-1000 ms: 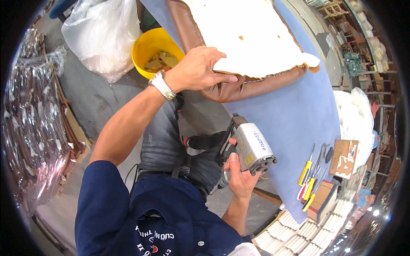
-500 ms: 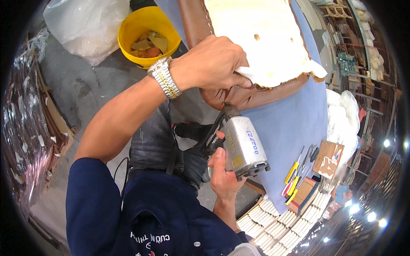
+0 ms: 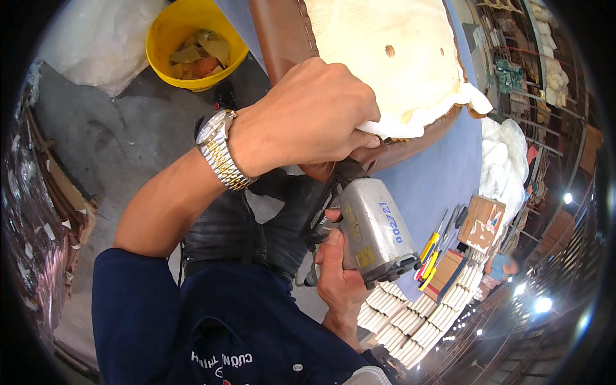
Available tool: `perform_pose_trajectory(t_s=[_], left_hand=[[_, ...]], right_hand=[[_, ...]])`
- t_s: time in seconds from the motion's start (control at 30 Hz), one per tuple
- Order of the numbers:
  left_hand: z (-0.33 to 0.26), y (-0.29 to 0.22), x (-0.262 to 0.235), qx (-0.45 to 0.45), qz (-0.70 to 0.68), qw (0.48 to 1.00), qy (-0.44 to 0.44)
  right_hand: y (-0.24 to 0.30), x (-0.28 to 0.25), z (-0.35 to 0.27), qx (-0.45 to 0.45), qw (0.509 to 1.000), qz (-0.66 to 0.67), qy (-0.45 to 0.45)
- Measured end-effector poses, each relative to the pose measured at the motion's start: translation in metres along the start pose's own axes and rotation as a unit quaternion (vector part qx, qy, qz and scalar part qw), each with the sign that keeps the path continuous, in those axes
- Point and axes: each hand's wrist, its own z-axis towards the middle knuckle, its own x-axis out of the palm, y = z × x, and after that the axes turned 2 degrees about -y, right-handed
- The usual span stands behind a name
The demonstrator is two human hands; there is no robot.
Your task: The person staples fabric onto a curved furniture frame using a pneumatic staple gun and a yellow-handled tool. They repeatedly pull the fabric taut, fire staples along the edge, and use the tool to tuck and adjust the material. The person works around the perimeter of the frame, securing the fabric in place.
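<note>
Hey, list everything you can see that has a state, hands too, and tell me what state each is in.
Left hand: closed, pinching the white sheet
Right hand: closed around the silver tool
Silver tool: held, nose by the brown edge
White sheet: near edge loose and wavy
Yellow bucket: open, scraps inside
Screwdrivers: lying on the blue surface
Wristwatch: worn, left wrist
</note>
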Motion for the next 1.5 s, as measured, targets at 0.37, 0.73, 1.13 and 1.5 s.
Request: perform_pose_trajectory(t_s=[0.37,0.73,1.13,1.5], left_hand=[[-0.002,0.008,0.006,0.015,0.004,1.0,-0.02],[-0.008,0.003,0.006,0.014,0.007,1.0,-0.011],[-0.003,0.007,-0.016,-0.001,0.041,0.999,0.01],[-0.003,-0.034,-0.012,-0.092,0.154,0.98,-0.089]], right_hand=[[-0.016,-0.017,-0.003,-0.127,0.971,-0.198,0.036],[0.024,-0.024,0.006,-0.103,0.936,-0.317,0.116],[-0.008,-0.081,0.007,0.05,0.986,0.154,-0.033],[-0.159,-0.199,0.06,-0.154,0.941,-0.262,-0.151]])
